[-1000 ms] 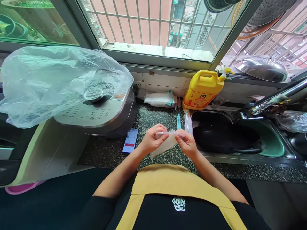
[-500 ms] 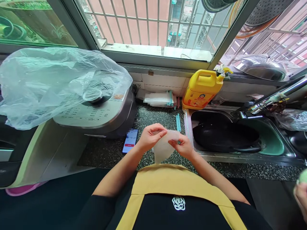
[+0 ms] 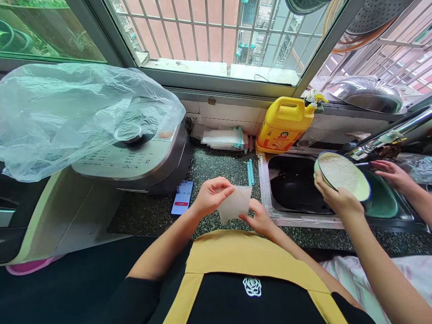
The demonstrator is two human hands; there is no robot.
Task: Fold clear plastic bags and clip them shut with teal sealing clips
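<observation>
My left hand [image 3: 211, 196] pinches the top edge of a small clear plastic bag [image 3: 235, 205] above the speckled counter [image 3: 151, 211]. My right hand [image 3: 258, 217] grips the same bag lower down at its right side, fingers curled. The bag hangs between both hands, just left of the sink's rim.
Another person's hand [image 3: 337, 198] holds a green bowl [image 3: 342, 175] of white grains over the sink [image 3: 303, 189]; their other hand [image 3: 391, 173] is near the tap. A phone [image 3: 182, 196], a rice cooker [image 3: 135, 157] under a plastic sheet, a yellow jug [image 3: 285, 125], stacked bags [image 3: 224, 138].
Another person's arms came in from the right with a bowl over the sink. My right hand slid lower along the bag; the bag now hangs more open.
</observation>
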